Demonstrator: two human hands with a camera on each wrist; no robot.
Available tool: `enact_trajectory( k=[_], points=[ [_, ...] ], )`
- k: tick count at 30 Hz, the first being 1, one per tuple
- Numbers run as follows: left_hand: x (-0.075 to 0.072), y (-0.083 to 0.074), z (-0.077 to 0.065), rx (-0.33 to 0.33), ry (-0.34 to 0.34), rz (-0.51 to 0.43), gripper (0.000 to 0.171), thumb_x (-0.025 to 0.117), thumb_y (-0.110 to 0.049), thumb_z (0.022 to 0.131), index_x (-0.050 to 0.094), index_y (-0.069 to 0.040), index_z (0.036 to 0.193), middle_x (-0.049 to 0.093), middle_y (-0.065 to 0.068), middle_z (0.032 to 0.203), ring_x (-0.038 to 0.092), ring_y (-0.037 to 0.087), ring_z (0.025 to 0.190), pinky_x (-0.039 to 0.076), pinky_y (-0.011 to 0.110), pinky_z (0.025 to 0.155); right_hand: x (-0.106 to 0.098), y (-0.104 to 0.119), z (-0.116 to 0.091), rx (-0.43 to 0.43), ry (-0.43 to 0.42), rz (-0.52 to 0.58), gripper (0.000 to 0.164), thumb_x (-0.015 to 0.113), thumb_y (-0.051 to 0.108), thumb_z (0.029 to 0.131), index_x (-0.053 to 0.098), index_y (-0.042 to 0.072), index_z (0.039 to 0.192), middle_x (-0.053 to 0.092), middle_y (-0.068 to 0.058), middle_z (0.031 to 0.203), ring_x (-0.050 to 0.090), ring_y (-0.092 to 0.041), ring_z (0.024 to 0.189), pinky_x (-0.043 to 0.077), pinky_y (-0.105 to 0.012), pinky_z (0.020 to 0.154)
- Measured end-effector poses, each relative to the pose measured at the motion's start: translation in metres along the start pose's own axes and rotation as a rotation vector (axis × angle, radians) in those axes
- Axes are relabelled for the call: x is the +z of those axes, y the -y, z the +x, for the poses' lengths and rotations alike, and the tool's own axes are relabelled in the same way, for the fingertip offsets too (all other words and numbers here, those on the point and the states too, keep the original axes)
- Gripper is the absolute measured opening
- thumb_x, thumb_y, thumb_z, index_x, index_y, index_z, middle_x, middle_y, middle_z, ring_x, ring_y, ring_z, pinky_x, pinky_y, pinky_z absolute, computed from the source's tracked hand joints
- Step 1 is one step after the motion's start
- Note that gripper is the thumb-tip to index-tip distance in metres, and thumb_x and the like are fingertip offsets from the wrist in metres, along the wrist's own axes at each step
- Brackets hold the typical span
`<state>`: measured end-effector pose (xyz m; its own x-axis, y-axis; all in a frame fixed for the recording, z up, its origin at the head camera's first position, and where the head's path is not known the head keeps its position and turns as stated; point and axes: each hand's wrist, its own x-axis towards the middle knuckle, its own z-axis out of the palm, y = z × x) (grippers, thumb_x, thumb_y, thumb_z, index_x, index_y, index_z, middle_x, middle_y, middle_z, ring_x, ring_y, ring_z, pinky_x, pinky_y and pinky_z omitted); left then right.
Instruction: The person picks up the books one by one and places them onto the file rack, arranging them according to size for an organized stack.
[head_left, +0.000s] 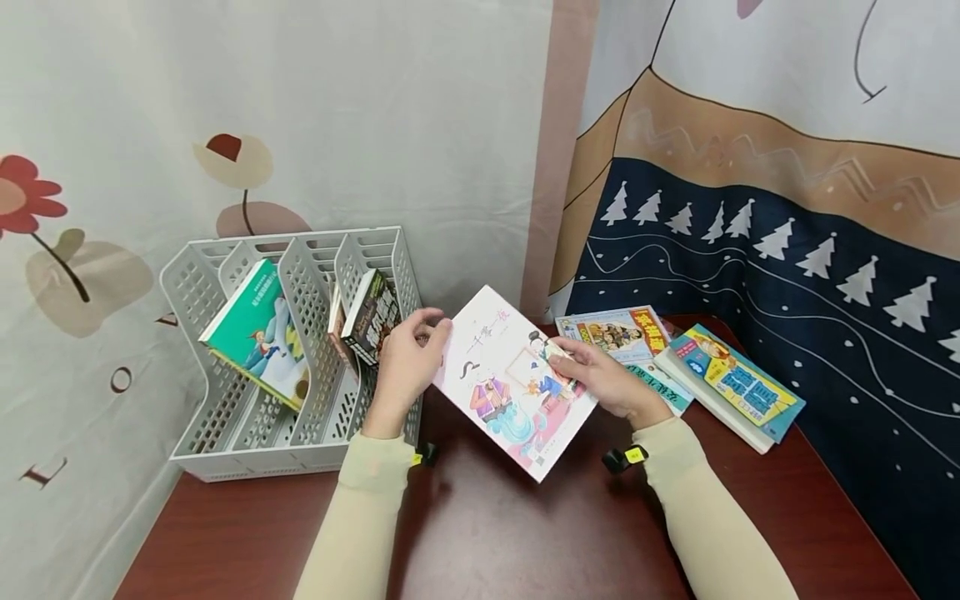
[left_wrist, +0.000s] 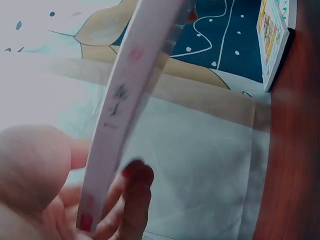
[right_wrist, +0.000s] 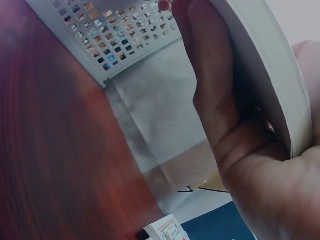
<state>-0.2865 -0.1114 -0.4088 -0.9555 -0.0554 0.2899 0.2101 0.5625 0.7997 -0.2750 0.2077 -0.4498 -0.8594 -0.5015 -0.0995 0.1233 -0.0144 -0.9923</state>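
A pale pink picture book with cartoon figures on its cover is held tilted above the table. My left hand grips it at its upper left edge; in the left wrist view the thumb lies on one side of the spine and the fingers on the other. Gripping the opposite edge is my right hand, its thumb over the cover. From the right wrist, the page edges show between the fingers and the thumb side. The book's back is hidden in the head view.
A white slotted book rack stands at the left, with a green book leaning in one compartment and dark-covered books in another. At the right lie a blue-yellow book and a cartoon-covered book on the red-brown table. Curtains hang behind.
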Motion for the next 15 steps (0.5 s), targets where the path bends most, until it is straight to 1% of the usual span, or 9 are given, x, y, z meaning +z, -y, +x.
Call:
enact_trajectory(
  k=[3, 5, 6, 7, 9, 11, 15],
  points=[
    [0.000, -0.004, -0.001, -0.051, -0.015, -0.015, 0.066, 0.053, -0.056, 0.104, 0.044, -0.018, 0.158, 0.077, 0.014, 0.117, 0.072, 0.036, 0.100, 0.052, 0.057, 0.094, -0.001, 0.001, -0.001, -0.039, -0.054, 0.059, 0.062, 0.056, 0.032, 0.109, 0.035, 0.008, 0.162, 0.077, -0.011, 0.112, 0.080, -0.025, 0.090, 0.067, -0.040, 0.074],
    [0.002, -0.007, -0.001, -0.075, 0.001, -0.045, 0.077, 0.048, -0.062, 0.104, 0.032, -0.017, 0.163, 0.074, 0.018, 0.127, 0.070, 0.038, 0.108, 0.051, 0.058, 0.099, 0.000, 0.004, -0.001, -0.066, -0.084, 0.083, 0.065, 0.056, 0.032, 0.109, 0.033, 0.008, 0.164, 0.076, -0.010, 0.114, 0.079, -0.023, 0.091, 0.066, -0.040, 0.075],
    [0.003, -0.009, -0.001, -0.081, 0.018, -0.075, 0.079, 0.047, -0.063, 0.103, 0.029, -0.016, 0.164, 0.073, 0.020, 0.129, 0.070, 0.039, 0.109, 0.051, 0.058, 0.098, 0.001, 0.005, -0.002, -0.076, -0.095, 0.089, 0.065, 0.056, 0.032, 0.109, 0.032, 0.009, 0.164, 0.076, -0.009, 0.115, 0.079, -0.023, 0.092, 0.066, -0.039, 0.075],
    [0.004, -0.012, -0.002, -0.086, 0.038, -0.112, 0.080, 0.046, -0.064, 0.103, 0.029, -0.015, 0.164, 0.072, 0.021, 0.128, 0.070, 0.039, 0.107, 0.053, 0.057, 0.097, 0.002, 0.006, -0.002, -0.088, -0.105, 0.093, 0.065, 0.056, 0.032, 0.109, 0.032, 0.009, 0.165, 0.075, -0.009, 0.116, 0.079, -0.022, 0.092, 0.066, -0.039, 0.076],
    [0.007, -0.016, -0.004, -0.089, 0.075, -0.203, 0.079, 0.045, -0.066, 0.103, 0.033, -0.013, 0.160, 0.070, 0.023, 0.126, 0.069, 0.037, 0.106, 0.053, 0.053, 0.097, 0.004, 0.008, -0.003, -0.105, -0.113, 0.098, 0.064, 0.055, 0.031, 0.109, 0.031, 0.011, 0.165, 0.075, -0.009, 0.117, 0.079, -0.022, 0.092, 0.066, -0.039, 0.075],
    [0.010, -0.022, -0.006, -0.094, 0.106, -0.326, 0.076, 0.046, -0.067, 0.102, 0.040, -0.013, 0.155, 0.069, 0.021, 0.122, 0.069, 0.034, 0.103, 0.055, 0.047, 0.094, 0.007, 0.010, -0.003, -0.124, -0.111, 0.096, 0.063, 0.055, 0.031, 0.110, 0.032, 0.011, 0.164, 0.076, -0.009, 0.117, 0.080, -0.023, 0.092, 0.066, -0.039, 0.074],
    [0.014, -0.029, -0.008, -0.155, 0.134, -0.573, 0.073, 0.052, -0.070, 0.097, 0.050, -0.017, 0.146, 0.067, 0.015, 0.119, 0.070, 0.023, 0.100, 0.057, 0.035, 0.091, 0.015, 0.012, -0.002, -0.148, -0.094, 0.095, 0.059, 0.054, 0.031, 0.110, 0.034, 0.011, 0.161, 0.076, -0.010, 0.117, 0.080, -0.024, 0.093, 0.066, -0.040, 0.074]
  ],
)
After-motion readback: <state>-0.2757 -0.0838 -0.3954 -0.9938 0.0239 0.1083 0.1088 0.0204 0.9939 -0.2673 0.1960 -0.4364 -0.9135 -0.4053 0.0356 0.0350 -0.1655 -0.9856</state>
